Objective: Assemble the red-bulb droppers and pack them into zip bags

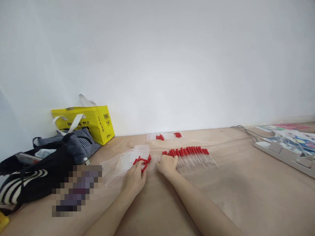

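Observation:
My left hand (136, 175) rests at the edge of some loose red caps (147, 161). Its thumb and fingers are closed around one red cap (144, 168). Close beside it, my right hand (167, 164) is curled over a row of thin white sticks (153, 164); its fingertips are hidden, so what they hold cannot be made out. Stretching to the right is a slanted row of thin sticks with red caps on their far ends (194, 157). Flat clear plastic bags (118, 164) lie left of the loose caps.
Against the wall lies a clear bag with more red caps (159, 137). A yellow bag (100, 124), a striped bag (82, 144) and a black bag (54, 170) stand at left, near a blurred-out object (78, 190). At right are a power strip (283, 152) and printed packets (300, 141).

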Motion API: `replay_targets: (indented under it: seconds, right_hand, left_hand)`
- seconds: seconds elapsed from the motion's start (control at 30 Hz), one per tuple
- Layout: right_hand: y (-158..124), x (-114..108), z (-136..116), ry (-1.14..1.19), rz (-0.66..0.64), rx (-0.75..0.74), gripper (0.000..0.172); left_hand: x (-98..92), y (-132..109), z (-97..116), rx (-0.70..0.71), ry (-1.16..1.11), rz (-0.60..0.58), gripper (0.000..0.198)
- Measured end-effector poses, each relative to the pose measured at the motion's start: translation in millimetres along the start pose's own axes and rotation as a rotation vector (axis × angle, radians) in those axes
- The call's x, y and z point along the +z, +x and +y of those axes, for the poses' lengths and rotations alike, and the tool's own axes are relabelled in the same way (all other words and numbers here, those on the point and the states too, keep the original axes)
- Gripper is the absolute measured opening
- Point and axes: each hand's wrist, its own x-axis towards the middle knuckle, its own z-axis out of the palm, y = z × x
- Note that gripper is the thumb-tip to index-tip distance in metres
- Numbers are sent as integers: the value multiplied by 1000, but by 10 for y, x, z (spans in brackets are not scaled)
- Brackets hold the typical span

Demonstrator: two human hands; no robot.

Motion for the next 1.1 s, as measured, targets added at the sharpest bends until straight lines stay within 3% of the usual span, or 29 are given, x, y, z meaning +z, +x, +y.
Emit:
replay_targets:
  seconds: [0.13,0.23,0.37,0.43,0.47,0.6,0.9,1.1]
  right_hand:
    - [12,-34,12,44,14,-4,22]
    - [-15,-113,158,102,33,-61,23]
    - [-177,-214,598,221,63,-244,16]
    - [-309,-234,866,399,154,-483,15]
    - [-379,-240,988,443,180,-534,14]
    - [-614,-276,1276,458,134,-599,10]
    - [-772,-318,1129,462,44,-664,27]
    - [-819,-323,1095,439,-26,-662,25]
  left_hand:
    - [15,-8,-12,40,-13,36,20]
    - [19,-35,-15,103,-54,69,19]
    - [14,-118,101,218,-204,115,19]
    - [10,-178,216,248,-276,69,19]
    - [8,-210,280,257,-306,36,19]
    - [19,-314,491,298,-371,-32,19]
    - [59,-305,520,271,-541,-68,24]
    - [63,-309,528,271,-581,-39,22]
